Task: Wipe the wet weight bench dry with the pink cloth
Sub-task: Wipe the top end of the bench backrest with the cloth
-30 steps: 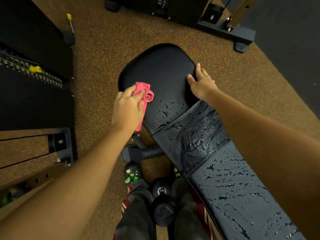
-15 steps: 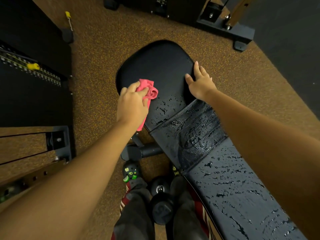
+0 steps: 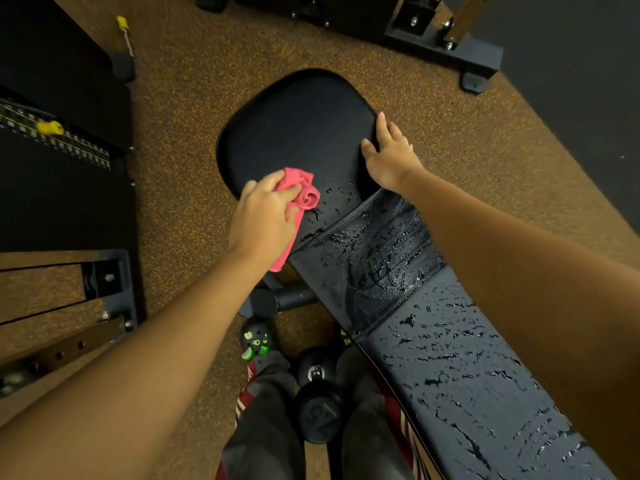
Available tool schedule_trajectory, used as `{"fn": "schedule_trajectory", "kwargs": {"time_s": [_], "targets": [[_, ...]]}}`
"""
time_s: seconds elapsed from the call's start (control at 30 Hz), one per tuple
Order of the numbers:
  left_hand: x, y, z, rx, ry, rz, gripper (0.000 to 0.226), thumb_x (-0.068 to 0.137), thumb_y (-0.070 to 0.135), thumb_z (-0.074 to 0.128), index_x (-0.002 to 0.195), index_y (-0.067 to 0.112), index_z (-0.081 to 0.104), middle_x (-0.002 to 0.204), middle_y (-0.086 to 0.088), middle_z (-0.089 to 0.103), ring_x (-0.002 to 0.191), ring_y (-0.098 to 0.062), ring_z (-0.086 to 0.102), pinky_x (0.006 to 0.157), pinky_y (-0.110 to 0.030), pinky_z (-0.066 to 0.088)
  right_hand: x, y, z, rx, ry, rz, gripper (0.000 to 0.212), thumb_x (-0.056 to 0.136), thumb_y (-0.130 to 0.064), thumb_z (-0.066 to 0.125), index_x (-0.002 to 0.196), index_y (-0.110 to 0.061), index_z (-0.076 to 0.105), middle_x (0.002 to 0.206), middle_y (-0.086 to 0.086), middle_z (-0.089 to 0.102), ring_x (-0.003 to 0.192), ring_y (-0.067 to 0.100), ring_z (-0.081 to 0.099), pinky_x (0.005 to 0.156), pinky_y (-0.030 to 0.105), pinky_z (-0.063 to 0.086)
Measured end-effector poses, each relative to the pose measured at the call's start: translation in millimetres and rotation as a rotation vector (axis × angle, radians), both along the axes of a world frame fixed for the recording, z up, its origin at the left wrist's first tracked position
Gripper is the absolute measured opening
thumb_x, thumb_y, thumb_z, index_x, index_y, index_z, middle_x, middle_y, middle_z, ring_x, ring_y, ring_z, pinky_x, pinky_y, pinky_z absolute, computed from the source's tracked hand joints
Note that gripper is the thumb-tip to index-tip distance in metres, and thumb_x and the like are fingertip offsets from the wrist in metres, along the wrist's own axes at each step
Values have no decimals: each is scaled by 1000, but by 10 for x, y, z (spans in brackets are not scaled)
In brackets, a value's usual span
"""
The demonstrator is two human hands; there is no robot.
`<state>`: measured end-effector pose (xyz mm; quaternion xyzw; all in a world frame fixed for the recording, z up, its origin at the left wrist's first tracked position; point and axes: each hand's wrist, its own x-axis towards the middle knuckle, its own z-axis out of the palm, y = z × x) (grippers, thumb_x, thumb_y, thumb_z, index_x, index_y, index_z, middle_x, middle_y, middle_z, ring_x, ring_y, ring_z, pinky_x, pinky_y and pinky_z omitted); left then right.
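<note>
A black weight bench (image 3: 298,133) runs from the middle of the view to the lower right. Its far seat pad looks mostly dry, with water drops near its near edge. The logo strip (image 3: 384,261) and the long pad (image 3: 467,393) are covered in water drops. My left hand (image 3: 263,216) presses a bunched pink cloth (image 3: 304,192) onto the seat pad's near left part. My right hand (image 3: 389,157) rests flat on the seat pad's right edge, fingers spread, holding nothing.
The floor is brown speckled rubber. A black dumbbell (image 3: 318,400) lies between my legs by the bench. A bench foot tube (image 3: 277,301) sticks out left. Black machine frames stand at the left (image 3: 65,188) and at the top (image 3: 446,39).
My left hand has slid the pink cloth to the right and nearer across the seat pad, towards the water drops. The right hand has stayed on the pad's edge.
</note>
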<state>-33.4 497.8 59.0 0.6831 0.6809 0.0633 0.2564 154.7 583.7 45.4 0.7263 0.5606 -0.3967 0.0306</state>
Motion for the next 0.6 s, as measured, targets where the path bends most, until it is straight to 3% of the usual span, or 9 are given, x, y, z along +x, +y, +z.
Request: {"fn": "schedule_trajectory", "kwargs": {"time_s": [0.2, 0.3, 0.37, 0.43, 0.47, 0.53, 0.6], "targets": [[122, -280, 80, -71, -150, 54, 35, 88, 13, 58, 123, 16, 62, 137, -3, 51, 118, -27, 46, 100, -27, 32, 38, -9, 42, 8, 73, -33, 63, 101, -40, 32, 151, -18, 1, 158, 12, -2, 145, 32, -7, 117, 42, -1], [115, -348, 155, -80, -279, 312, 32, 85, 17, 65, 117, 12, 66, 126, -2, 61, 111, -20, 57, 97, -18, 35, -24, -244, 130, 177, 178, -103, 61, 100, -33, 39, 151, -20, 7, 158, 12, -2, 144, 32, -11, 117, 44, -2], [119, -346, 243, -81, -368, 515, 33, 83, 24, 68, 115, 13, 67, 110, -1, 66, 100, -18, 63, 94, -30, 48, -135, -521, 235, 327, 253, -146, 54, 99, -25, 43, 149, -14, 22, 157, 11, 16, 144, 27, 13, 118, 40, 11], [155, -336, 366, -93, -516, 661, 33, 82, 28, 70, 112, 17, 67, 91, 6, 67, 86, -13, 65, 83, -37, 54, -272, -821, 352, 394, 400, -207, 44, 98, -20, 46, 141, -9, 40, 145, 9, 42, 122, 14, 46, 110, 31, 32], [186, -333, 414, -108, -591, 695, 32, 81, 30, 71, 111, 19, 68, 86, 9, 67, 82, -10, 66, 81, -37, 56, -351, -960, 432, 359, 502, -231, 40, 98, -20, 47, 137, -10, 46, 138, 5, 51, 114, 6, 51, 104, 23, 38], [256, -337, 481, -165, -712, 703, 29, 81, 33, 70, 108, 25, 68, 94, 5, 70, 84, -8, 67, 82, -37, 56, -491, -1186, 555, 254, 673, -247, 33, 97, -28, 48, 128, -16, 55, 120, -4, 63, 103, -1, 58, 91, 15, 45], [327, -340, 530, -250, -879, 695, 18, 86, 31, 64, 103, 31, 69, 107, 0, 68, 93, -9, 67, 86, -35, 55, -554, -1284, 591, 210, 748, -303, 25, 96, -35, 49, 115, -23, 59, 100, -8, 65, 93, 4, 60, 86, 20, 48]]}}
